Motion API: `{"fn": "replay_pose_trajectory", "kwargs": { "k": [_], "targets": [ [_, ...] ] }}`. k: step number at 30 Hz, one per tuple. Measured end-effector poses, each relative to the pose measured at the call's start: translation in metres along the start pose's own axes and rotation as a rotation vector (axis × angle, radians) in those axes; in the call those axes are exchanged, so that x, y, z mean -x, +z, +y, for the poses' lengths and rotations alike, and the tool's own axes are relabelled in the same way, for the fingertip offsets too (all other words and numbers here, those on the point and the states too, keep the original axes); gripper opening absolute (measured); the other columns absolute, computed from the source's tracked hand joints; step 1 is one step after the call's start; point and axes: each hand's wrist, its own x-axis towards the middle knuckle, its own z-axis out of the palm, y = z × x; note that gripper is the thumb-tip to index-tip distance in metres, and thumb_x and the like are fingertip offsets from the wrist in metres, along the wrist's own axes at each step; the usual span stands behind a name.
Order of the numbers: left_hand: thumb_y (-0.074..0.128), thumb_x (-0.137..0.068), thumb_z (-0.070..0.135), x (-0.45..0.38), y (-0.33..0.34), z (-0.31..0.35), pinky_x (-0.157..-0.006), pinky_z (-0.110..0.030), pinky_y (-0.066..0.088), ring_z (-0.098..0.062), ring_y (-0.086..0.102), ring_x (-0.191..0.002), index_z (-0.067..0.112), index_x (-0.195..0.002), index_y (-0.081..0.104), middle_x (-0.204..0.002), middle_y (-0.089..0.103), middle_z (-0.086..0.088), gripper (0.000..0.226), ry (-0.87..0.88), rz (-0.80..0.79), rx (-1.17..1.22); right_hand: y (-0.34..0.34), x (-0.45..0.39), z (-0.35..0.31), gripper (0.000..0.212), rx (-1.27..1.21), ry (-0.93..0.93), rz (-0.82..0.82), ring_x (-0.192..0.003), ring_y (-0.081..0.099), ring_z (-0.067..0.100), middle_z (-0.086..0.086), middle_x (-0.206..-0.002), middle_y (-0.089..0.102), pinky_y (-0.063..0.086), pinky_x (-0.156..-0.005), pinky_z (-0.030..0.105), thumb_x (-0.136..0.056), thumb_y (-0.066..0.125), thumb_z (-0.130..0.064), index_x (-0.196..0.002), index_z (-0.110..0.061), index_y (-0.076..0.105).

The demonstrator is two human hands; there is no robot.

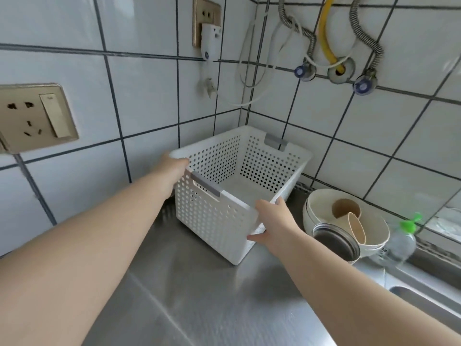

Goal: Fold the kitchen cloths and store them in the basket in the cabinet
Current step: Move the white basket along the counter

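A white perforated plastic basket (pixel 214 216) with grey handle strips stands on the steel counter in the tiled corner, and nothing lies inside it. My left hand (pixel 174 168) grips the basket's left rim corner, with the fingers over the edge. My right hand (pixel 272 221) holds the near right corner, thumb on the rim and fingers along the outer wall. No kitchen cloth is in view.
Stacked cream bowls (pixel 374 228) holding two paper cups sit right of the basket, with a steel lidded jar (pixel 335 243) in front and a clear bottle with a green cap (pixel 401 243). A sink edge (pixel 424 295) lies at the right. Wall sockets, valves and hoses hang above.
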Motion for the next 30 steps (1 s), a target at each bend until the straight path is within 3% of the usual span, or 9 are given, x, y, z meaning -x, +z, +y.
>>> {"fn": "replay_pose_trajectory", "kwargs": {
  "k": [2,6,10,15,20,24,26,30],
  "targets": [
    [0.051,-0.091,0.013,0.016,-0.006,0.000,-0.065,-0.028,0.045,-0.020,0.056,-0.071,0.015,-0.119,0.052,-0.089,0.061,-0.008,0.028,-0.023,-0.035,0.016,-0.006,0.015,0.000,0.037,-0.002,0.012,0.002,-0.079,0.048,0.019,-0.001,-0.092,0.047,0.055,-0.080,0.051,-0.086,0.043,-0.010,-0.122,-0.016,0.041],
    [0.053,-0.086,0.013,0.058,-0.024,0.003,-0.083,-0.044,0.051,-0.034,0.064,-0.093,0.012,-0.118,0.056,-0.103,0.066,-0.017,0.032,-0.035,-0.036,0.006,-0.022,0.057,-0.001,0.034,-0.013,0.020,-0.019,-0.094,0.053,0.025,0.005,-0.112,0.056,0.055,-0.074,0.057,-0.083,0.045,-0.009,-0.112,-0.026,0.047],
    [0.052,-0.086,0.010,0.115,-0.042,0.017,-0.073,-0.037,0.049,-0.026,0.061,-0.072,0.013,-0.108,0.058,-0.084,0.064,-0.012,0.023,-0.027,-0.011,0.021,-0.040,0.112,0.007,0.039,-0.045,0.041,-0.068,-0.106,0.052,0.027,0.002,-0.117,0.054,0.055,-0.071,0.057,-0.080,0.048,-0.012,-0.115,-0.030,0.048],
    [0.047,-0.086,0.011,0.208,-0.080,0.042,-0.069,-0.034,0.045,-0.027,0.060,-0.076,0.016,-0.113,0.059,-0.097,0.067,-0.016,0.030,0.008,-0.019,-0.048,-0.075,0.206,0.014,0.046,-0.051,-0.012,-0.156,-0.102,0.062,0.028,0.000,-0.112,0.065,0.055,-0.071,0.059,-0.081,0.044,-0.008,-0.114,-0.039,0.053],
    [0.041,-0.089,0.003,0.331,-0.137,0.048,-0.046,-0.021,0.038,-0.020,0.059,-0.063,0.020,-0.118,0.057,-0.094,0.069,-0.012,0.038,0.049,-0.135,-0.090,-0.108,0.324,0.024,0.052,0.033,-0.125,-0.240,-0.102,0.065,0.031,-0.001,-0.106,0.070,0.052,-0.076,0.064,-0.081,0.043,-0.003,-0.104,-0.048,0.057],
    [0.045,-0.089,0.000,0.426,-0.196,0.035,-0.064,-0.030,0.049,-0.028,0.065,-0.085,0.016,-0.129,0.054,-0.108,0.068,-0.014,0.045,0.035,-0.226,0.017,-0.121,0.419,0.037,0.056,0.062,-0.182,-0.247,-0.090,0.066,0.024,0.001,-0.104,0.068,0.053,-0.076,0.062,-0.083,0.040,0.003,-0.106,-0.045,0.057],
    [0.045,-0.089,-0.001,0.477,-0.227,0.027,-0.063,-0.030,0.049,-0.027,0.064,-0.083,0.022,-0.129,0.054,-0.107,0.069,-0.012,0.047,0.042,-0.217,0.065,-0.124,0.466,0.051,0.057,0.063,-0.205,-0.288,-0.092,0.067,0.027,0.004,-0.107,0.067,0.053,-0.075,0.062,-0.083,0.042,0.004,-0.111,-0.044,0.056],
    [0.042,-0.087,0.000,0.552,-0.274,0.005,-0.064,-0.028,0.050,-0.021,0.063,-0.073,0.029,-0.128,0.056,-0.103,0.071,-0.008,0.053,0.074,-0.201,0.100,-0.119,0.533,0.072,0.064,0.074,-0.225,-0.352,-0.077,0.069,0.018,0.004,-0.114,0.064,0.057,-0.069,0.054,-0.086,0.043,0.007,-0.125,-0.043,0.050]
  ]
}}
